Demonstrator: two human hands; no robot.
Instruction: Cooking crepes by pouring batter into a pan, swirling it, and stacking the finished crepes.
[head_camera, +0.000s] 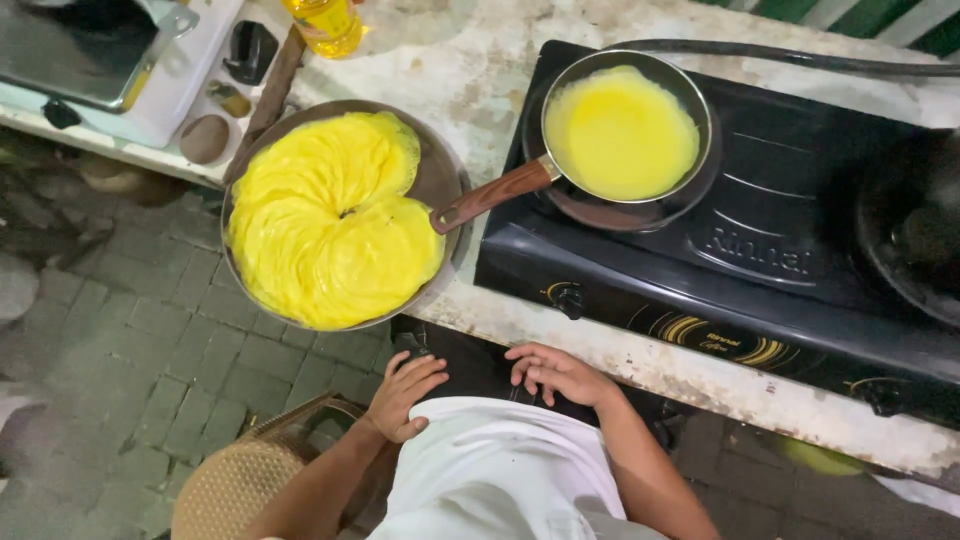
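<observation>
One black gas stove (790, 240) sits on a worn white counter (480, 60), and everything else can be placed from it. One small frying pan (625, 135) with a brown handle stands on the stove's left burner, filled with a thin yellow egg layer (620, 130). One wide metal tray (440, 180) lies just left of the stove, piled with folded yellow omelette sheets (325, 220); how many sheets is hard to make out, since they overlap. The pan's handle reaches over the tray's rim. One dark pan (915, 230) on the stove's right burner is cut off by the frame edge. One bottle of yellow oil (325, 25), beyond the tray, is cut off at the top. A dark hose (800, 58) runs behind the stove. One woven stool (240, 480) stands below the tray, partly hidden by an arm.

Two hands show, both below the stove's front edge. The left hand (403, 395) lies loose and empty, fingers spread on the dark apron. The right hand (555, 372) is also released, fingers lightly curled, holding nothing, near the counter's edge.
</observation>
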